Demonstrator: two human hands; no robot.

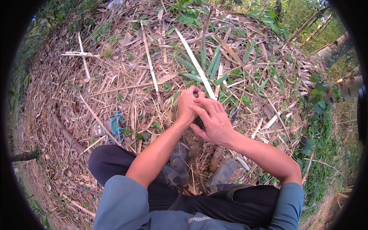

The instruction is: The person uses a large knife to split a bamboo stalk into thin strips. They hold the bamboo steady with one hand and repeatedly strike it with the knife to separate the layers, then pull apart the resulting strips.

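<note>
My left hand (pixel 187 105) is in front of me with its fingers curled over something dark and mostly hidden. Close against it, my right hand (pixel 216 120) lies palm down, fingers a little spread and thumb apart, its fingertips meeting the left hand's fingers. A dark patch shows between the two palms; I cannot make out what it is. From just beyond my fingers a long pale split strip (pixel 195 64), which looks like bamboo or wood, runs up and to the left. Whether either hand touches its near end is hidden.
Dry leaves and stalks cover the ground. Another pale strip (pixel 149 57) lies farther left, and crossed strips (pixel 82 54) beyond it. A tangled blue cord (pixel 117 126) sits by my left knee. My boots (pixel 223 171) are below my hands. Trunks (pixel 337 50) stand at the right.
</note>
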